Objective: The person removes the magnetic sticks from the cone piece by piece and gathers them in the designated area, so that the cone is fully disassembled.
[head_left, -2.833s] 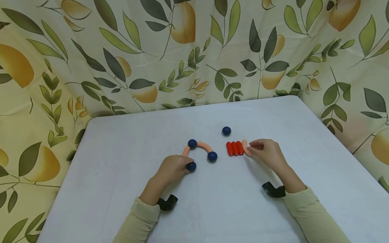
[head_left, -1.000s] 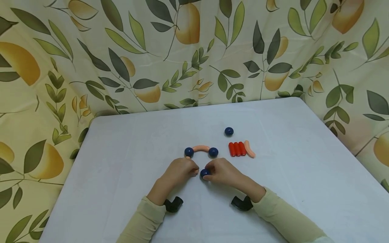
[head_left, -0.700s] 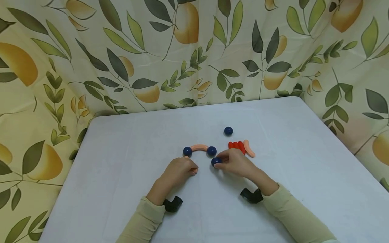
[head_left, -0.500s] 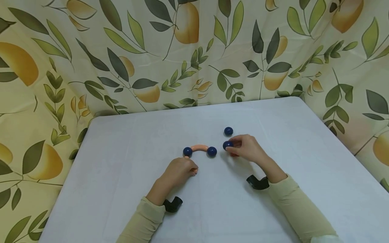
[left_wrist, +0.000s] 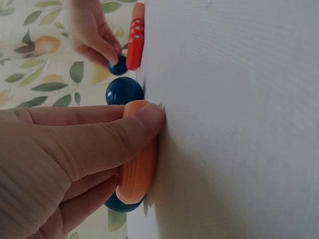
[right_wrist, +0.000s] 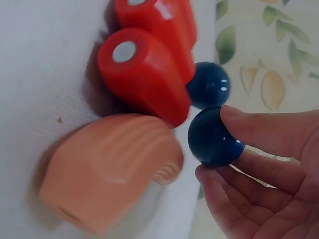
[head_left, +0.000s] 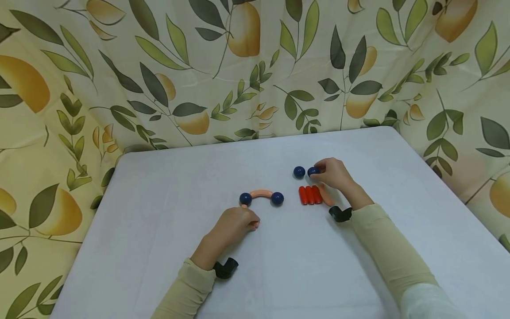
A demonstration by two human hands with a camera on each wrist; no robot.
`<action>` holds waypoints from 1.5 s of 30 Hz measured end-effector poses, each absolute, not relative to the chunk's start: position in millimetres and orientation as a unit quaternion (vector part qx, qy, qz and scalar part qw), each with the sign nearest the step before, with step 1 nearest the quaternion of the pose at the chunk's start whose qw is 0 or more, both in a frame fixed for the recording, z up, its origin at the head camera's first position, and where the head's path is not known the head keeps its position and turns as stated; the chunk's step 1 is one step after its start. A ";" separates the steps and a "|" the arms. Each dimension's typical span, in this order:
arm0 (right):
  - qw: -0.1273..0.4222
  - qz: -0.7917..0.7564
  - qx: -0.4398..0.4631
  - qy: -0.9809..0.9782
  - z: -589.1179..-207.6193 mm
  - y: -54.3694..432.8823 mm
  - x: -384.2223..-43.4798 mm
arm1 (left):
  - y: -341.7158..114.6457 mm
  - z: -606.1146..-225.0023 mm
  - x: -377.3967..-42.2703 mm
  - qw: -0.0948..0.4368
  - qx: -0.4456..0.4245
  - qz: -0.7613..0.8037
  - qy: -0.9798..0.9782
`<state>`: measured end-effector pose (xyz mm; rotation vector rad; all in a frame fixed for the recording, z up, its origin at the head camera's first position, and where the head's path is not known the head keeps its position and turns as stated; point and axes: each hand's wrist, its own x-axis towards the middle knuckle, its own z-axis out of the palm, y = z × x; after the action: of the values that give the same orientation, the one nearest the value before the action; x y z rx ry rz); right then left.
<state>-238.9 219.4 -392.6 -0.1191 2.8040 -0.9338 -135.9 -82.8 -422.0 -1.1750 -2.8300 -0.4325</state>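
My left hand pinches a peach curved magnetic rod between thumb and fingers, low over the white tabletop. Just beyond it, a blue ball, another curved rod and a second blue ball form a joined arc. A peach end shows between the nearer ball and the hand. At the back right, my right hand pinches a blue ball with thumb and fingertips. Close to its left sits one more blue ball.
Red magnetic rods with silvery ends lie side by side in front of the right hand. A loose peach curved rod lies against them, partly under the right wrist. Patterned cloth hangs behind the table.
My right hand has carried its blue ball from beside the left hand back and rightward to the lone blue ball. The left hand, earlier at a ball, has stayed still for the last second.
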 end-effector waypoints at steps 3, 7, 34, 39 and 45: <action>0.106 -0.306 -0.035 0.945 -396.6 219.1 -245.8 | -84.4 -423.1 -136.1 0.027 -0.386 -0.151 -0.910; 0.122 -0.300 -0.029 0.946 -397.4 218.2 -250.8 | -89.2 -423.1 -136.4 0.025 -0.377 -0.174 -0.909; 0.068 -0.353 -0.023 0.933 -391.2 219.5 -243.0 | -94.8 -424.9 -142.2 0.059 -0.375 -0.201 -0.903; 0.042 -0.385 -0.049 0.921 -383.0 203.3 -221.8 | -89.4 -427.5 -140.4 0.071 -0.377 -0.188 -0.904; 0.026 -0.383 -0.147 0.912 -385.4 174.4 -195.3 | -81.2 -427.5 -136.8 0.083 -0.380 -0.178 -0.904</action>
<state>-195.3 174.4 -385.4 -0.4531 2.8175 -1.1836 -136.8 -81.2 -427.5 -1.1328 -2.6986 -0.5320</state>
